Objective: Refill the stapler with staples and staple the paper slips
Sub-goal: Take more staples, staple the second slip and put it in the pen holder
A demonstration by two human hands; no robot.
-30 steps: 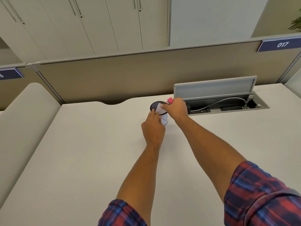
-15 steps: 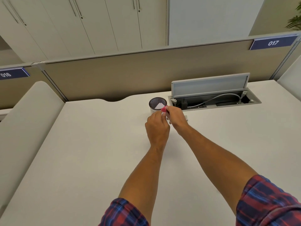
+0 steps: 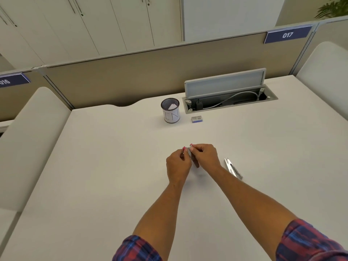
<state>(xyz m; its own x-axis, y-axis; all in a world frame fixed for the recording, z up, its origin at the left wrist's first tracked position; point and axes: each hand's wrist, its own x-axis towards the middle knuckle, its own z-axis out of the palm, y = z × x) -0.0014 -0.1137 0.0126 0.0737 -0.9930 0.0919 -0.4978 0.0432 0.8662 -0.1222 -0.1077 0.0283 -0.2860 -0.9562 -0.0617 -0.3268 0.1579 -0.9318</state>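
Note:
A small pink stapler (image 3: pixel 195 162) is held just above the middle of the white desk (image 3: pixel 94 166), pinched between both hands. My left hand (image 3: pixel 178 165) grips its left side and my right hand (image 3: pixel 206 155) its top and right side; most of the stapler is hidden by fingers. A small blue-and-grey staple box (image 3: pixel 196 119) lies farther back. Left of the box stands a dark mesh cup (image 3: pixel 171 114) with a white label, and a white paper slip (image 3: pixel 172 106) sits inside it.
A shiny metal strip (image 3: pixel 233 168) lies on the desk just right of my right wrist. An open cable hatch (image 3: pixel 225 85) with a raised lid and a grey cable is at the back right. A beige partition closes the far edge.
Both hands have drawn back from the cup toward me, to the middle of the desk, bringing the pink stapler. The paper slip stays in the cup.

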